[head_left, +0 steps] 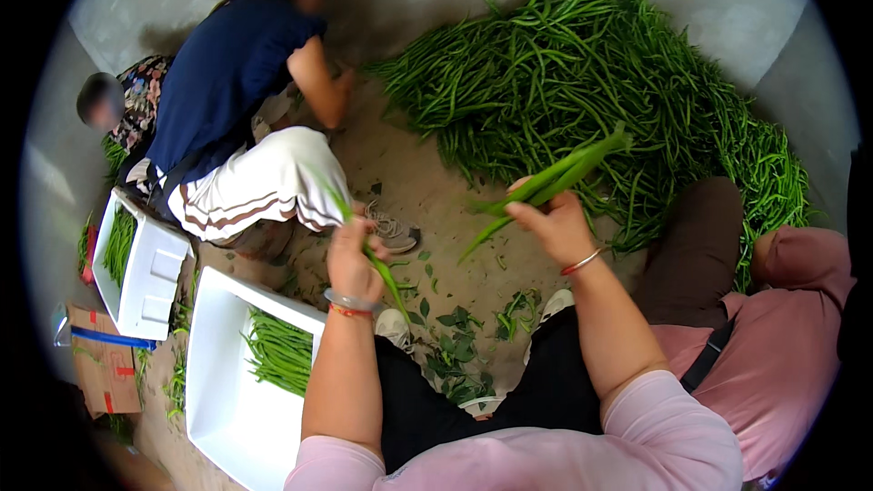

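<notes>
Between the fingers of my left hand (355, 262) is a long green chili pepper (389, 284), its lower end slanting down toward my shoe; the part above the fingers is blurred. My right hand (556, 229) is closed round a small bunch of green chili peppers (575, 169), which points up and to the right. The two hands are apart, above the dirt floor. Beyond my right hand, a large heap of green chili peppers (582, 73) lies against the wall. A white foam box (227, 391) left of my left forearm holds a layer of green chili peppers (280, 353) along its right side.
Loose leaves (455, 359) lie between my feet. A second white foam box (150, 277) with peppers stands farther left, near a cardboard box (105, 359). One person in blue (227, 82) crouches ahead on the left, another (141, 95) behind; someone in pink (773, 345) sits close on my right.
</notes>
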{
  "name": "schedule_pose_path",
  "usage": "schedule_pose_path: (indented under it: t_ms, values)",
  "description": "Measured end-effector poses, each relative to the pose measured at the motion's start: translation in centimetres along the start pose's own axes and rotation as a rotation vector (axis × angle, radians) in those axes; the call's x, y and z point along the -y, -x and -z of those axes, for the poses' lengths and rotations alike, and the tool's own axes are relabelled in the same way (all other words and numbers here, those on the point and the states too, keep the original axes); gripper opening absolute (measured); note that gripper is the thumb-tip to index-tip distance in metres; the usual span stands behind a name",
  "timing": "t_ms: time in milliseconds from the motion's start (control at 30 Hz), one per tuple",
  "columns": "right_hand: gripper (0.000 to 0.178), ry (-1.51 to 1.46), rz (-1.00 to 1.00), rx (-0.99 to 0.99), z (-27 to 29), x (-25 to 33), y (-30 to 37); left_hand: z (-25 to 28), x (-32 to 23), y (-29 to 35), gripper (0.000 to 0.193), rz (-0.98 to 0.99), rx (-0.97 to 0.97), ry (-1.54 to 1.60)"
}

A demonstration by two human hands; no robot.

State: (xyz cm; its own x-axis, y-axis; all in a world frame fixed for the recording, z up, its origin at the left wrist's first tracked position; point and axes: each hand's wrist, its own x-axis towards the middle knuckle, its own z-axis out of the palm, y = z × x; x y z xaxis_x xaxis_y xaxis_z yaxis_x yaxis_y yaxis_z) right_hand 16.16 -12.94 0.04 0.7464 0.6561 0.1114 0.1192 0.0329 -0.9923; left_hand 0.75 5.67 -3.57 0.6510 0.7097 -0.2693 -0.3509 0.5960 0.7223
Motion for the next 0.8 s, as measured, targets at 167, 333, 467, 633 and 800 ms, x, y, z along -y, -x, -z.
schedule_pose_path:
  t_ms: [167, 333, 467, 633, 800]
  values:
    - [0.022, 0.361, 0.601, 0.139, -2.3, -0.2, 0.6, -3.9, 3.6, 3.0, 0.025, 0.534, 0.307, 0.144]
    - [0.023, 0.562, 0.642, 0.133, -3.6, -1.0, 1.2, -4.0, 4.2, 2.4, 0.024, 0.521, 0.517, 0.230]
    - [0.027, 0.703, 0.634, 0.144, -4.0, -1.5, 2.1, -4.4, 4.7, 2.4, 0.022, 0.451, 0.482, 0.219]
    - [0.032, 0.652, 0.646, 0.216, -4.7, -1.4, 2.4, -3.8, 4.6, 2.0, 0.025, 0.354, 0.415, 0.220]
    - [0.024, 0.450, 0.471, 0.066, -6.3, -0.9, 3.0, -3.2, 4.2, 2.1, 0.025, 0.342, 0.391, 0.209]
